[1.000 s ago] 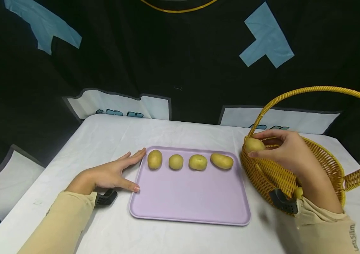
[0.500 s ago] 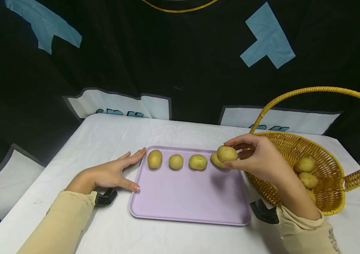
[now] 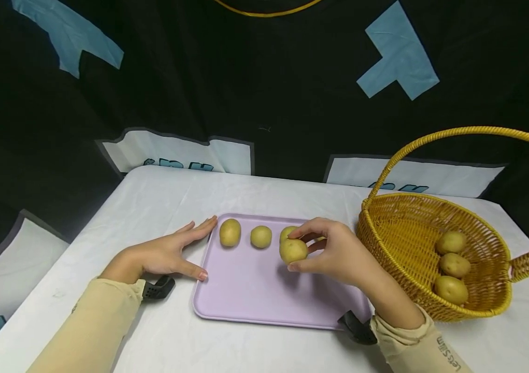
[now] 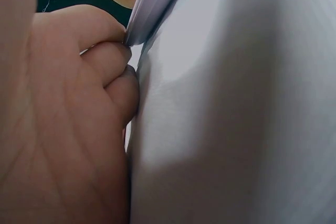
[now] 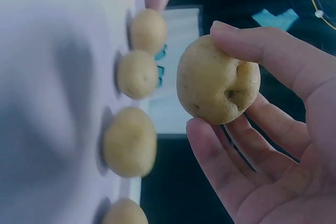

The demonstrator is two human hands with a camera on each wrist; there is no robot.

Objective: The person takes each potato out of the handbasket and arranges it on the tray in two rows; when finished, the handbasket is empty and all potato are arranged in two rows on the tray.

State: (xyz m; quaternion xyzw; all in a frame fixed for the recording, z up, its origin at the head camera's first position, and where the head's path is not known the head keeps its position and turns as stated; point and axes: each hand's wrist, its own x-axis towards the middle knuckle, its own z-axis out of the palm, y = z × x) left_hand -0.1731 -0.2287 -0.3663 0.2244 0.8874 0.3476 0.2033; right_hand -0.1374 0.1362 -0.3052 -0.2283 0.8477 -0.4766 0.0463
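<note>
My right hand (image 3: 334, 251) pinches a potato (image 3: 293, 251) between thumb and fingers, held above the lilac tray (image 3: 264, 300); the right wrist view shows dents in that potato (image 5: 215, 80). Along the tray's far side lies a row of potatoes: an upright oval one (image 3: 230, 232), a small round one (image 3: 261, 237), and a third (image 3: 286, 232) partly covered by the held potato. The fourth is hidden behind my right hand in the head view, but this potato (image 5: 126, 213) shows at the row's end in the right wrist view. My left hand (image 3: 166, 256) rests with spread fingers at the tray's left edge.
A yellow wicker basket (image 3: 399, 207) with a tall arched handle (image 3: 469, 130) stands right of the tray. Three potatoes (image 3: 454, 265) lie inside it. White cloth (image 3: 166, 331) covers the table, and a dark curtain (image 3: 245, 93) hangs behind.
My right hand has carried the potato leftward from the basket's rim to over the tray, in front of the third potato. My left hand has stayed at the tray's left edge.
</note>
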